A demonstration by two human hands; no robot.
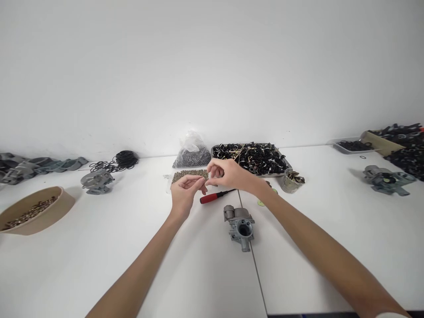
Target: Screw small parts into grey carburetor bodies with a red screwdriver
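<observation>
My left hand point(186, 193) and my right hand point(225, 174) meet over the middle of the table, fingertips pinched close together. What sits between them is too small to make out. Just below lies a screwdriver point(209, 198) with a red handle and black shaft. Nearer to me a grey metal carburetor point(240, 227) rests on the table, its round bore facing me. Behind my hands is a tray of small brass-coloured parts point(190, 174), partly hidden by them. Yellow-green discs point(261, 203) lie by my right forearm.
At the back stand a plastic bag of small metal parts point(192, 152), a tray of black clips point(251, 158) and a small cup of brass pieces point(293, 181). More carburetors point(97, 181) lie left and right. A beige bowl of fasteners point(49, 216) is far left; black rings point(126, 159) lie behind.
</observation>
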